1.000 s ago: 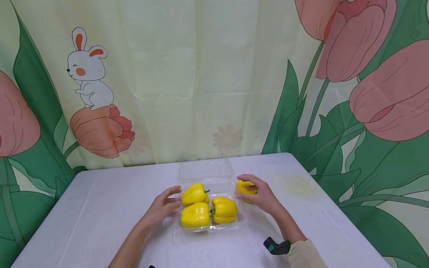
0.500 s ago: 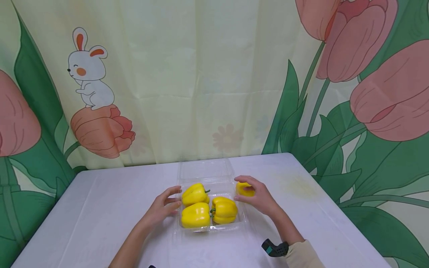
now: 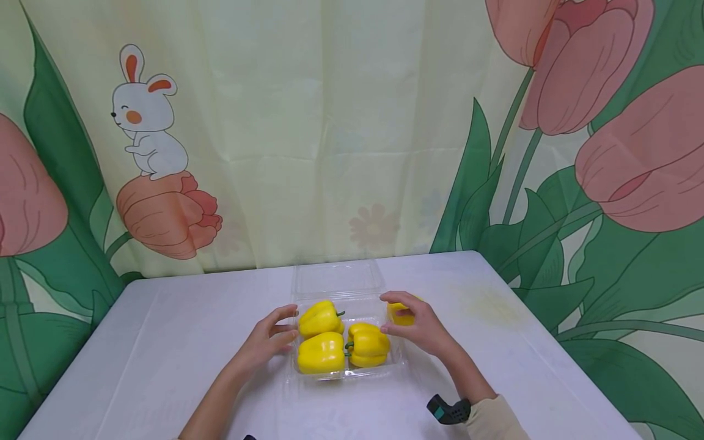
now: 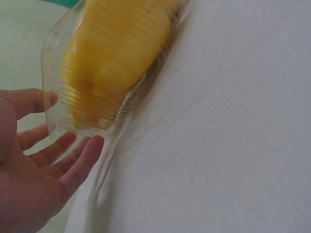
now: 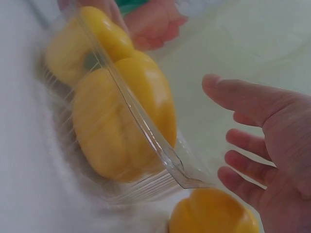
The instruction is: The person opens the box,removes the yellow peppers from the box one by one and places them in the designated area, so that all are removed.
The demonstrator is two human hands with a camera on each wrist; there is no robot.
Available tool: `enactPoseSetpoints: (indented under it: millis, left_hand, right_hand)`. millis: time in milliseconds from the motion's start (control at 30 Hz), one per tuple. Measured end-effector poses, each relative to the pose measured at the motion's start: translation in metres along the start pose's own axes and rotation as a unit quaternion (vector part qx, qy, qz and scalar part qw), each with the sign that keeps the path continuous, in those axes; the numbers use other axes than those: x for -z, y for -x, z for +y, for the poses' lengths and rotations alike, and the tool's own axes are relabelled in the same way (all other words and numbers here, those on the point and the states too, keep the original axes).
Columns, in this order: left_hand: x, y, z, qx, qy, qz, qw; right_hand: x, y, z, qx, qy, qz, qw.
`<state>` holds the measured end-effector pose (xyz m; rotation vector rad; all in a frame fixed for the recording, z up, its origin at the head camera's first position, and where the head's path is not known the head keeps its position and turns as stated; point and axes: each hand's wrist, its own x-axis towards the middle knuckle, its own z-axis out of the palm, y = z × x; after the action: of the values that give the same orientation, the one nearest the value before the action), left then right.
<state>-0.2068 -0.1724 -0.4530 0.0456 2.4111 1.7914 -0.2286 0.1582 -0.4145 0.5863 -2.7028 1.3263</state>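
Glossy clear ribbed plastic container (image 3: 345, 287) holds smooth, shiny yellow peppers (image 3: 321, 353) on a matt white tablecloth (image 3: 165, 342).

- Bright yellow peppers (image 3: 321, 352) with little green stems
- See-through clear box (image 3: 335, 280)
- White tablecloth (image 3: 165, 342)
- Pale yellow curtain (image 3: 330, 122) with a white bunny, pink tulips, green leaves

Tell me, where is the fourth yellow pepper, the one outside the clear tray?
In the head view the fourth pepper lies on the white table just outside the clear tray on its right, under the right hand; the right wrist view shows the fingers open, not gripping.
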Motion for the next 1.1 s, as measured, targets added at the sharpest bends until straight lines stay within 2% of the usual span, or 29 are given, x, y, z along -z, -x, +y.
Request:
enactPoseSetpoints:
  millis: [433, 1100]
  left_hand:
    - [0.0019, 0.0016, -0.0009, 0.003, 0.000, -0.001, 1.0000]
    - [0.0010, 0.0020, 0.0039, 0.001, -0.003, -0.001, 1.0000]
  right_hand:
    - [-0.0082, 0.0011, -0.0018, -0.012, -0.016, -0.021, 0.9996]
    - [-0.0086, 0.0022, -0.0016, 0.005, -0.024, -0.046, 0.9986]
